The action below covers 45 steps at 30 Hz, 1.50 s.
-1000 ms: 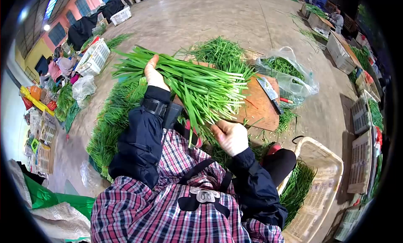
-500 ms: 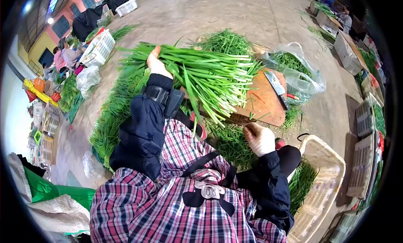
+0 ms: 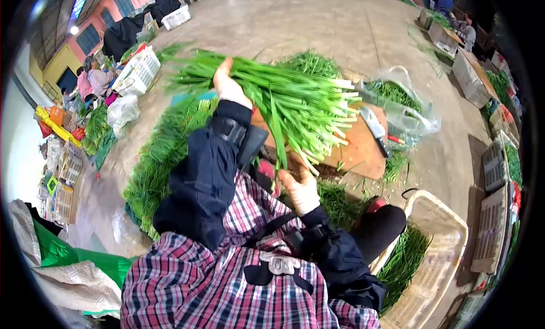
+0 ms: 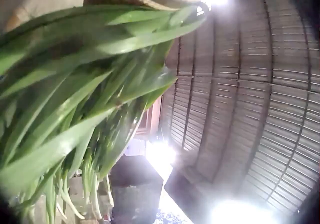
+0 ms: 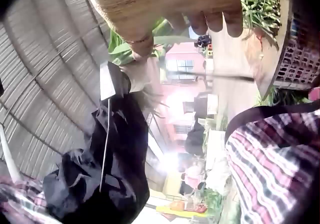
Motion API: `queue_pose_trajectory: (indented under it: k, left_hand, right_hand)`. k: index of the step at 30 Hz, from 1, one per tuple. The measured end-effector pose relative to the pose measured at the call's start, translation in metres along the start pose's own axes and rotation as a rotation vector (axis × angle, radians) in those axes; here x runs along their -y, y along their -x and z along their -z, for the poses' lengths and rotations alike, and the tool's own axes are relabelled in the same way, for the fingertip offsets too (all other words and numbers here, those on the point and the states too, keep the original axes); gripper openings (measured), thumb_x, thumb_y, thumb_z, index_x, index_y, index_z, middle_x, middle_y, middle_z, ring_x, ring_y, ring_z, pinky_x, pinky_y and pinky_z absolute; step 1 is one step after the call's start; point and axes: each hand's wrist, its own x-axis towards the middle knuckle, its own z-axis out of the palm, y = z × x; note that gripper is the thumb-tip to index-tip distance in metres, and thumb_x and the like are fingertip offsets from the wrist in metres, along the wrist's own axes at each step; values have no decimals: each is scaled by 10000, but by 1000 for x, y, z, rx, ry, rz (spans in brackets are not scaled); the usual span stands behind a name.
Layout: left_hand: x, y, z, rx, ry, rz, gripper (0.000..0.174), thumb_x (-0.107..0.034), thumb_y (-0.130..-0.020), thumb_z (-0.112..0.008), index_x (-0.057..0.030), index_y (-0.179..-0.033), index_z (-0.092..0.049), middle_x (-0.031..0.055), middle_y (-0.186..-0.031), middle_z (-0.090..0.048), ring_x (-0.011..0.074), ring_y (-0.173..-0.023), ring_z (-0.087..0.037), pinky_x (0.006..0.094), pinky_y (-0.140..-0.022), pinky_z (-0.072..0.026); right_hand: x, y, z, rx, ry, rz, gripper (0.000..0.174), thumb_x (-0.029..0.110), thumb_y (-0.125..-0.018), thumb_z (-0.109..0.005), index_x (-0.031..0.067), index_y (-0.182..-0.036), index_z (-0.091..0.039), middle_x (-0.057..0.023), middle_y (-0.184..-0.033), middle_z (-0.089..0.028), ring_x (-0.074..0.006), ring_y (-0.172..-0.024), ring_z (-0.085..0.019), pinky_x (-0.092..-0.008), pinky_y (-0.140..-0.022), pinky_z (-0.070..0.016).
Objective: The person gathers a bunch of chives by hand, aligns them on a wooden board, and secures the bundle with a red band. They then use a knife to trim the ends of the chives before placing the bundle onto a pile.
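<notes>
A large bunch of garlic chives (image 3: pixel 306 99), with long flat green leaves and pale cut stem ends pointing right, lies across my left hand (image 3: pixel 231 90) in the head view. The left thumb comes up over the bunch, while the fingers are hidden beneath the leaves. In the left wrist view the leaves (image 4: pixel 85 79) fill the left side. My right hand (image 3: pixel 301 194) is below the stem ends, its thumb apart from the fingers, close to a single drooping leaf. In the right wrist view its fingers (image 5: pixel 232 24) are extended and hold nothing.
A kitchen knife (image 3: pixel 373 125) lies on a wooden board (image 3: pixel 369 158), beside a clear plastic bag (image 3: pixel 426 123) of greens. Piled chives (image 3: pixel 164 158) line the left. At the right knee stands a plastic crate (image 3: pixel 448 244) with greens. Other people sit farther off.
The bunch and my left hand have moved slightly right. My right hand dropped away from the stems, then came back left and up beneath them, its fingers unfolding.
</notes>
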Motion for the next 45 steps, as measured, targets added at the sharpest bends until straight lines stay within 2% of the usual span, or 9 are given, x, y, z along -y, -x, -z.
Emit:
queue_pose_trajectory:
  k: [6,14,16,23,28,35,39,43,45]
  left_hand:
    - [6,7,-5,-33,13,77,333,-329,-781,-609,-81,-999,-569,69,-983,-600,250,-840,-582,412,-772,-489]
    - [-3,-7,-2,-103,-65,-77,353,-339,-764,-632,-77,-993,-570,78,-963,-609,251,-818,-580,407,-760,-499]
    - [-5,-18,8,30,53,82,359,-329,-763,-636,-74,-1007,-567,83,-973,-606,254,-812,-581,402,-749,-505]
    - [-18,-63,22,100,-46,59,237,-283,-792,-583,-54,-851,-593,101,-785,-637,260,-649,-605,403,-654,-529]
    - [-39,-79,27,186,-41,143,264,-277,-755,-642,-41,-867,-600,109,-808,-651,271,-699,-626,419,-670,-536]
    - [-47,-89,32,337,-151,159,267,-305,-837,-554,-46,-896,-576,129,-801,-636,366,-819,-642,507,-721,-519]
    - [-41,-87,30,318,-125,137,253,-302,-835,-563,-51,-857,-580,132,-795,-637,363,-832,-645,506,-745,-519]
    - [-39,-85,28,321,-41,184,267,-304,-833,-568,-38,-830,-593,126,-771,-632,355,-833,-637,520,-771,-508]
    - [-39,-69,19,345,-28,225,263,-302,-824,-575,-41,-820,-601,123,-760,-628,359,-839,-627,525,-793,-496]
  right_hand:
    - [16,-5,18,-1,276,-65,206,168,-886,-577,-22,-913,-651,-22,-775,-640,-73,-684,-544,-200,-655,-439]
    - [36,66,115,195,625,-484,216,168,-845,-642,-40,-897,-669,-29,-714,-644,-91,-681,-568,-258,-645,-468]
    - [43,77,134,159,891,-628,256,211,-818,-673,-26,-915,-675,-70,-706,-667,-136,-674,-619,-291,-642,-493]
    - [81,86,155,322,1258,-398,256,257,-790,-665,23,-892,-688,-119,-755,-674,-242,-703,-655,-324,-664,-504]
    - [112,109,163,174,857,-527,217,199,-832,-692,-14,-796,-686,-75,-755,-679,-90,-696,-615,-237,-615,-473]
    - [135,139,180,19,496,-748,230,168,-812,-711,-58,-844,-676,-80,-758,-682,-132,-713,-633,-245,-685,-493]
    - [136,134,152,59,675,-589,347,258,-809,-721,-38,-981,-662,-78,-880,-680,-129,-796,-625,-258,-753,-493]
    - [136,116,158,177,1177,-67,493,272,-729,-760,-22,-1095,-608,-122,-990,-644,-226,-918,-618,-321,-798,-488]
    - [131,101,152,1,987,-109,468,221,-717,-740,-13,-1101,-608,-140,-1039,-621,-237,-963,-601,-329,-847,-470]
